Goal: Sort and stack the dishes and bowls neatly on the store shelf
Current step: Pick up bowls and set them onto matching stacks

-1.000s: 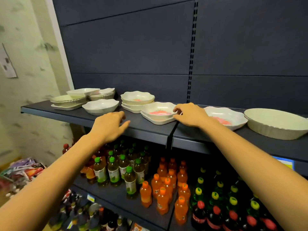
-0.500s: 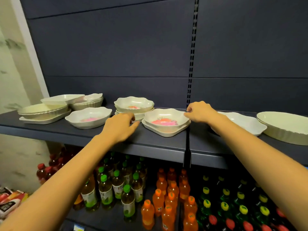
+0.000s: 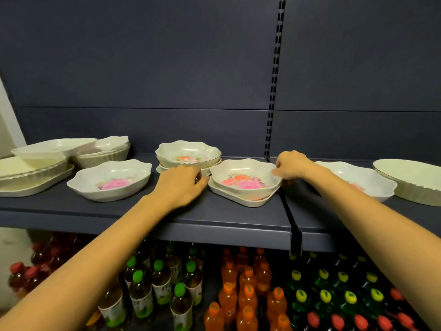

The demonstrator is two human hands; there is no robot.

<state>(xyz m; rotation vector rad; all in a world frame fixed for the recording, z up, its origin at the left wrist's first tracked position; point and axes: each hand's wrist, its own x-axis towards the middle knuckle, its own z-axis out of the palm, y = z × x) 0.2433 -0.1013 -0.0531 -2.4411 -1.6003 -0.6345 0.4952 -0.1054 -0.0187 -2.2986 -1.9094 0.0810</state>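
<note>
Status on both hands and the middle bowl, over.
Left hand open at bowl left rim. Right hand pinching right rim. Bowl nested on shelf. Stack close behind.

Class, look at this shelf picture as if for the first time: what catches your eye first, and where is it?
Two bare arms reach in from below, the left hand and right hand at either side of a flowered bowl resting in a matching dish at the middle of the dark shelf. More pale dishes spread along the shelf, with a pile of dishes at far left. Below, orange bottles glow among rows of drinks.
</note>
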